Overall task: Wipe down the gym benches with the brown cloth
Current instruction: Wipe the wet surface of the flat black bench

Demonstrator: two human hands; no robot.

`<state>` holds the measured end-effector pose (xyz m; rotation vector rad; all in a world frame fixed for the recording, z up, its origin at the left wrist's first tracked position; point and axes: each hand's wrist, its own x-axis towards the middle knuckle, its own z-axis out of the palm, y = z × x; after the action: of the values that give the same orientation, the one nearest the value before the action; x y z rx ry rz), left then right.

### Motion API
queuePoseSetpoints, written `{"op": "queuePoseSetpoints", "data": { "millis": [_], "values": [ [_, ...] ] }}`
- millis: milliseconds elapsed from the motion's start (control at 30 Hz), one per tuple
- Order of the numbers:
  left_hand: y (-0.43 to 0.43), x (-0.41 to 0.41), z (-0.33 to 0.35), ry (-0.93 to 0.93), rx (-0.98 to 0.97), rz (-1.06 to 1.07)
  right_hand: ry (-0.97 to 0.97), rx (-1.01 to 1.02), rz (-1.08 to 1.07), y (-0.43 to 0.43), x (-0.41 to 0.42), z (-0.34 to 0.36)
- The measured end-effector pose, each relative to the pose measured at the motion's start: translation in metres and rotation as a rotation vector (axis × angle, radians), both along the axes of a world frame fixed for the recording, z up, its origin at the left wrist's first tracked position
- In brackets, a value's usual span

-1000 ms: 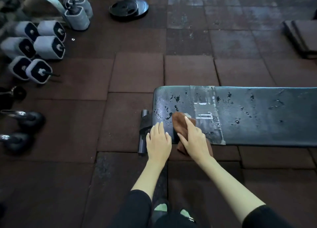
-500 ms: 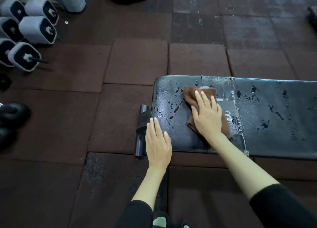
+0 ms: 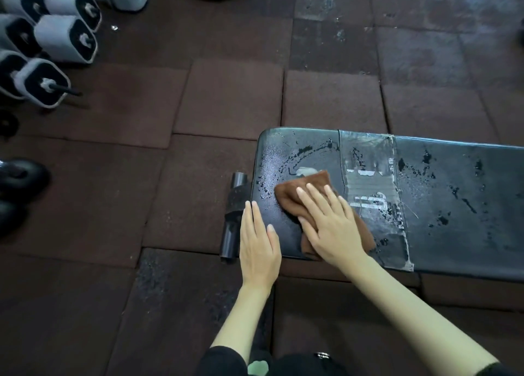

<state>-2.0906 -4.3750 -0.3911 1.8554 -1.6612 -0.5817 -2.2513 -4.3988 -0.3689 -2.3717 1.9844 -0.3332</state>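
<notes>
Pressing brown cloth (image 3: 309, 181) flat under right fingers (image 3: 312, 207).

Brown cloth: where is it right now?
In the head view, the cloth lies on the left end of the bench, flat under the right hand; the left hand rests just left of it.

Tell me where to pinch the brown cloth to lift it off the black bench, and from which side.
Pinch the crumpled brown cloth at its far-left corner, coming from above at the end of the black padded bench. That corner sticks out past the fingertips of the right hand, which lies flat over the rest, and its folds look raised, likely easy to catch.
</notes>
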Motion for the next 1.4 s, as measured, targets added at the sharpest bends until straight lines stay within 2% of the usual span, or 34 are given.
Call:
{"op": "queuePoseSetpoints", "data": {
  "millis": [133,267,433,667,733,900,1000,1167,1400],
  "values": [
    [-0.001,-0.001,0.001,0.022,-0.003,-0.015,-0.08,0.05,-0.311,-0.061,-0.01,-0.001],
    [-0.001,-0.001,-0.001,0.054,-0.016,-0.01,-0.103,0.1,-0.427,-0.127,-0.001,0.0],
    [0.0,0.0,-0.003,0.062,-0.018,-0.015,-0.068,0.1,-0.264,-0.132,0.023,0.0],
    [0.002,0.001,-0.004,0.033,0.039,-0.02,0.007,0.057,0.09,-0.047,0.023,0.003],
    [0.001,0.001,-0.003,0.039,0.033,-0.013,0.001,0.061,0.048,-0.045,0.01,0.002],
    [-0.001,0.001,-0.001,0.056,0.006,-0.004,-0.078,0.083,-0.264,-0.107,0.005,0.002],
    [0.002,0.001,-0.001,0.095,-0.005,0.019,-0.079,0.129,-0.287,-0.146,0.02,0.005],
    [0.006,0.001,-0.006,0.162,0.015,0.054,-0.037,0.146,-0.093,-0.158,0.054,0.005],
    [0.023,-0.001,-0.01,0.277,0.034,0.104,-0.007,0.114,0.204,-0.099,0.079,0.005]
  ]
}}
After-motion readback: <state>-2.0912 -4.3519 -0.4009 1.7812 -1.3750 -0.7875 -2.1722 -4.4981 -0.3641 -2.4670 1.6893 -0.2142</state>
